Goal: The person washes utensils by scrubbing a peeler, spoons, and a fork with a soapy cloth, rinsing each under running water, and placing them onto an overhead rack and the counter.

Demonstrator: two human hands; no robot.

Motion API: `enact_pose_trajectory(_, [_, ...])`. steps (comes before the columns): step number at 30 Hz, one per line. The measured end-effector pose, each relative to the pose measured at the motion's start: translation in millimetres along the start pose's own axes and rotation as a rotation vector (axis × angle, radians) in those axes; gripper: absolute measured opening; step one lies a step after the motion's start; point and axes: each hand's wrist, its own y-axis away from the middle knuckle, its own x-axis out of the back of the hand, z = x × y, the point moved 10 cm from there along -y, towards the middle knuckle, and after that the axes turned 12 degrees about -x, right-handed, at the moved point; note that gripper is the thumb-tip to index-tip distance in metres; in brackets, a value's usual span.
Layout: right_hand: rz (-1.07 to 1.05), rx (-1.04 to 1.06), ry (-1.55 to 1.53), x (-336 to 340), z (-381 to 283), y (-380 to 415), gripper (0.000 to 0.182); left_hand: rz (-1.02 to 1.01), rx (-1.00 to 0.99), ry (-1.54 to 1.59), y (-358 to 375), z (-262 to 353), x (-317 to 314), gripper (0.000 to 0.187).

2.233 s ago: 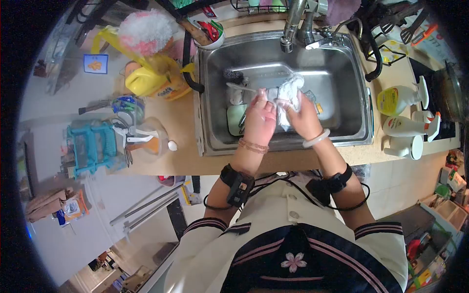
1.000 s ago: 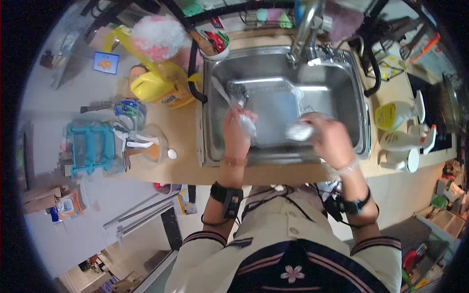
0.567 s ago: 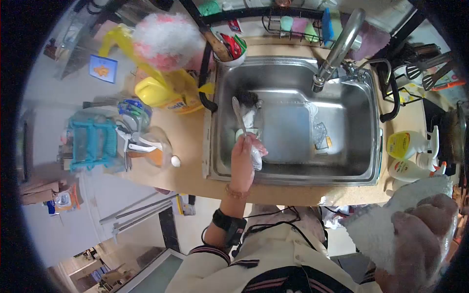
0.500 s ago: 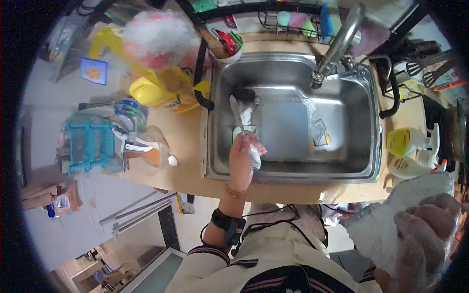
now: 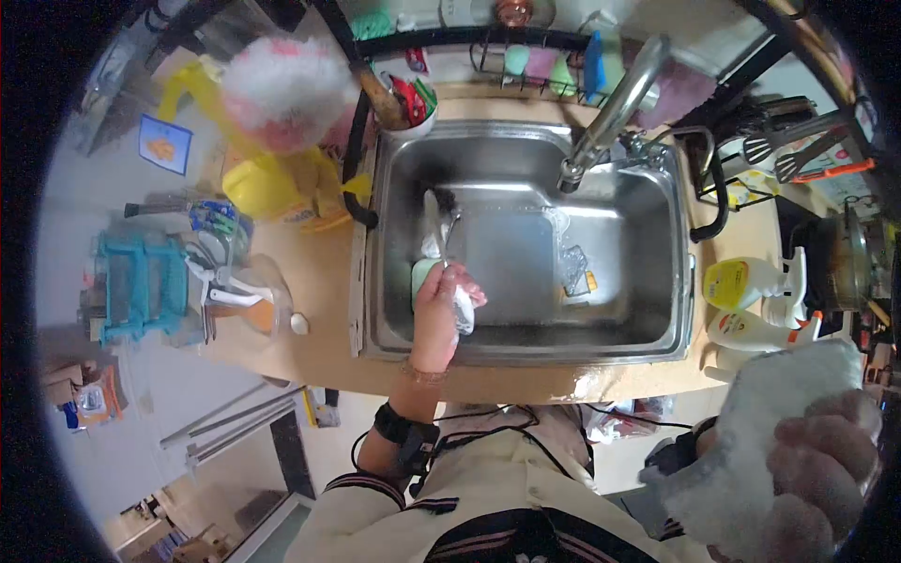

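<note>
My left hand [image 5: 439, 305] is over the left part of the steel sink [image 5: 526, 355], fingers closed round a slim metal utensil [image 5: 434, 218] that points away from me. Something white [image 5: 464, 310] shows under its fingers. Beneath lie a pale green item [image 5: 424, 278] and a dark scrubber-like thing [image 5: 446, 202], partly hidden. My right hand [image 5: 817, 469], large and close to the camera at the lower right, grips a white, foamy-looking cloth [image 5: 723, 460]. A small clear packet with an orange piece [image 5: 578, 272] rests on the sink floor.
The faucet [image 5: 615, 108] reaches over the sink from behind. Spray bottles [image 5: 741, 283] stand on the right. To the left are a yellow bottle [image 5: 258, 188], a teal rack [image 5: 141, 286], a clear container of utensils [image 5: 258, 300] and a white spoon [image 5: 298, 324].
The whole view has shifted, with the sink now further left in it. The utensil in my left hand has tilted slightly. My right hand still grips the white cloth.
</note>
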Motion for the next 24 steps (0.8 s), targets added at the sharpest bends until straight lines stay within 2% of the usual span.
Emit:
enact_pose_trajectory(3, [0.053, -0.042, -0.094, 0.7, 13.7, 0.3, 0.022, -0.002, -0.077, 0.029, -5.0, 9.8, -3.4, 0.014])
enact_pose_trajectory(4, [0.027, -0.06, -0.123, -12.2, 27.8, 0.5, 0.018, 0.027, -0.018, 0.126, -8.1, 5.9, -2.9, 0.014])
enact_pose_trajectory(5, [-0.009, -0.118, -0.208, -25.5, 41.9, 1.4, 0.019, -0.005, -0.07, 0.132, -11.3, 11.5, -9.5, 0.013])
enact_pose_trajectory(8, [-0.177, -0.527, -0.701, -115.3, 119.8, 31.8, 0.024, -0.105, -0.094, 0.163, -16.4, 25.3, -36.0, 0.012])
enact_pose_trajectory(10, [-0.174, -0.999, -0.857, -177.3, 178.1, 84.2, 0.026, -0.124, -0.128, 0.187, -21.1, 27.3, -49.0, 0.011])
enact_pose_trajectory(12, [-0.198, -1.226, -1.411, -238.2, 202.4, 122.0, 0.03, -0.123, -0.067, 0.204, -21.9, 22.5, -56.6, 0.009])
enact_pose_trajectory(15, [-0.22, -1.269, -1.544, -264.8, 186.9, 131.2, 0.035, -0.151, -0.05, 0.213, -21.3, 12.5, -64.4, 0.006])
enact_pose_trajectory(16, [-0.187, -1.185, -1.446, -263.8, 184.6, 128.8, 0.038, -0.162, -0.054, 0.214, -19.4, 9.5, -67.9, 0.006])
enact_pose_trajectory(18, [-0.19, -1.172, -1.269, -264.5, 181.9, 129.4, 0.034, -0.169, -0.049, 0.07, -18.3, 4.8, -75.1, 0.007])
enact_pose_trajectory(21, [-0.164, -1.289, -1.278, -274.8, 187.6, 139.1, 0.026, -0.207, 0.001, 0.023, -13.6, -1.6, -80.8, 0.01])
enact_pose_trajectory(24, [-0.167, -1.385, -1.435, -284.3, 189.8, 151.7, 0.016, -0.227, -0.001, 0.163, -11.4, -0.3, -87.7, 0.01])
